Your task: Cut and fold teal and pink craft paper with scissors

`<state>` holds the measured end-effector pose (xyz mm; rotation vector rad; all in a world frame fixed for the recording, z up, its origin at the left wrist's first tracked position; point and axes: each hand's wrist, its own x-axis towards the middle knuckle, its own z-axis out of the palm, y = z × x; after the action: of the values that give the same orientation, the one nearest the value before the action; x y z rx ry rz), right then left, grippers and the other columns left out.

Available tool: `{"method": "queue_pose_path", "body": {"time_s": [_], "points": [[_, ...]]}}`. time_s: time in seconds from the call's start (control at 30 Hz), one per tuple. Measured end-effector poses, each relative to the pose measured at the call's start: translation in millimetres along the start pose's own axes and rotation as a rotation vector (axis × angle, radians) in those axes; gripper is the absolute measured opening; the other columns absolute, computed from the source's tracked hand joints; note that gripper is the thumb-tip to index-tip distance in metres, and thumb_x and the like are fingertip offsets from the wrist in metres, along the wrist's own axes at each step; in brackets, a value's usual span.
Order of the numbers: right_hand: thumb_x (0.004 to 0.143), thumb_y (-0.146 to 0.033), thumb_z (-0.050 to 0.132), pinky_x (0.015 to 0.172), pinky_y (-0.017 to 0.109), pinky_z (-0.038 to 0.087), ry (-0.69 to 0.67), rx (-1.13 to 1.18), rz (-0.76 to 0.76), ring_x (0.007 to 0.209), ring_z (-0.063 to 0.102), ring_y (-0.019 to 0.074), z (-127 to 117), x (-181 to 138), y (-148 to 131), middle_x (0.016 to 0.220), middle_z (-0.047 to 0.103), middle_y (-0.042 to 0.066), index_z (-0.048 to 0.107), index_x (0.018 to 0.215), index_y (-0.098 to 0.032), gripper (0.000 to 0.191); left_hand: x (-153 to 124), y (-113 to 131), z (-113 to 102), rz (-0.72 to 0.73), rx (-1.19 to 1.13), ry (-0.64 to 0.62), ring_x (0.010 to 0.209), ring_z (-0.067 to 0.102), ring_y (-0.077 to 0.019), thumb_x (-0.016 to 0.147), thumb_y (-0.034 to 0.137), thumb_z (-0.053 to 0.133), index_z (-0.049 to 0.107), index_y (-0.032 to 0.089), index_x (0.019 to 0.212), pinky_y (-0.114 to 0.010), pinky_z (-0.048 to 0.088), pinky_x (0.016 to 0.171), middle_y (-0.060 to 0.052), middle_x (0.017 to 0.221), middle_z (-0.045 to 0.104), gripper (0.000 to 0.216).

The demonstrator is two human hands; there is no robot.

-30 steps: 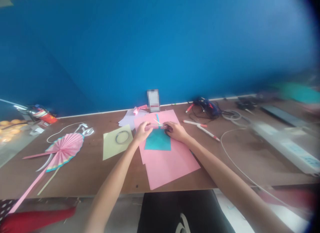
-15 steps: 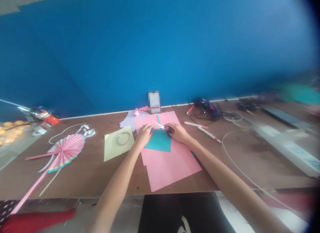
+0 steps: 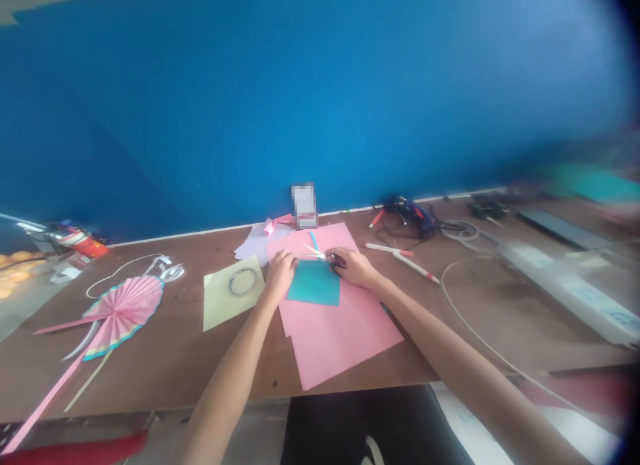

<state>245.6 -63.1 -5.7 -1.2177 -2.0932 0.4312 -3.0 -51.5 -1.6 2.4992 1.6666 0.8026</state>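
My right hand (image 3: 353,266) is closed around the dark handles of a pair of scissors (image 3: 320,255), whose blades point left along the far edge of a teal sheet of paper (image 3: 314,286). At that sheet's left edge, my left hand (image 3: 281,273) has its fingers closed on the paper near the blade tips. Beneath the teal sheet lie pink sheets of paper (image 3: 340,348). A thin blue strip (image 3: 313,240) rests on the pink paper just beyond the scissors.
Left of my hands lie a yellow sheet (image 3: 217,305) with a ring (image 3: 243,282) on it and a pink pleated paper fan (image 3: 123,312). Lilac paper (image 3: 250,244) sits behind. To the right are red-and-white pens (image 3: 415,268), tangled cables (image 3: 413,215) and a white power strip (image 3: 570,295).
The camera view has turned slightly, so things on the left side sit further left. Both hands keep nearly the same places at the teal paper.
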Motion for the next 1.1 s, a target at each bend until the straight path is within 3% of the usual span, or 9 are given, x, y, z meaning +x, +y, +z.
{"method": "queue_pose_path", "body": {"time_s": [0.2,0.47,0.57,0.67,0.83,1.1], "points": [[0.076,-0.021,0.061,0.069,0.024,0.043,0.002,-0.098,0.01,0.091,0.06,0.0179,-1.4,-2.2,-4.7,0.112,0.065,0.001,0.059,0.117,-0.029,0.042,-1.0,-6.4,4.4,-0.13,-0.037,0.067,0.094,0.055,-0.0207,0.084,0.012,0.048,0.061,0.021,0.09,-0.031,0.043,0.08,-0.007,0.095,0.06,0.017],[0.08,-0.023,0.058,0.069,0.024,0.041,0.004,-0.188,0.021,0.095,0.059,0.0188,-3.1,-3.8,-12.0,0.112,0.065,0.003,0.058,0.119,-0.028,0.039,-2.9,-7.5,8.1,-0.192,-0.016,0.086,0.09,0.059,-0.019,0.081,0.008,0.046,0.056,0.021,0.096,-0.029,0.043,0.074,-0.006,0.096,0.06,0.022],[0.079,-0.021,0.059,0.069,0.024,0.042,-0.012,-0.153,0.004,0.094,0.059,0.0184,-4.3,-3.2,-9.8,0.113,0.065,0.003,0.059,0.119,-0.028,0.04,-3.7,-3.1,5.0,-0.16,-0.007,0.092,0.093,0.057,-0.02,0.082,0.009,0.046,0.057,0.021,0.097,-0.031,0.043,0.079,-0.006,0.097,0.06,0.022],[0.076,-0.019,0.061,0.068,0.024,0.042,-0.018,-0.095,-0.015,0.089,0.06,0.0173,-5.8,-2.7,-6.9,0.112,0.066,0.002,0.06,0.117,-0.027,0.041,-4.5,4.3,0.5,-0.073,0.024,0.066,0.101,0.053,-0.0228,0.087,0.022,0.047,0.059,0.022,0.1,-0.036,0.041,0.088,-0.007,0.103,0.06,0.018],[0.075,-0.017,0.062,0.073,0.025,0.044,-0.015,-0.046,-0.034,0.086,0.06,0.0162,-7.2,-3.0,-6.2,0.11,0.066,0.002,0.061,0.115,-0.027,0.042,-6.4,11.4,1.8,0.1,0.041,-0.084,0.123,0.038,-0.0281,0.086,0.046,0.05,0.055,0.026,0.119,-0.045,0.033,0.102,-0.007,0.127,0.052,0.038],[0.078,-0.024,0.059,0.066,0.024,0.041,0.03,-0.133,0.059,0.082,0.06,0.0167,-4.4,-3.6,-8.0,0.108,0.066,0.005,0.054,0.125,-0.026,0.048,-5.6,10.6,8.1,0.101,0.01,-0.104,0.121,0.038,-0.0264,0.089,0.04,0.048,0.057,0.024,0.116,-0.042,0.033,0.101,-0.007,0.122,0.055,0.033]]}}
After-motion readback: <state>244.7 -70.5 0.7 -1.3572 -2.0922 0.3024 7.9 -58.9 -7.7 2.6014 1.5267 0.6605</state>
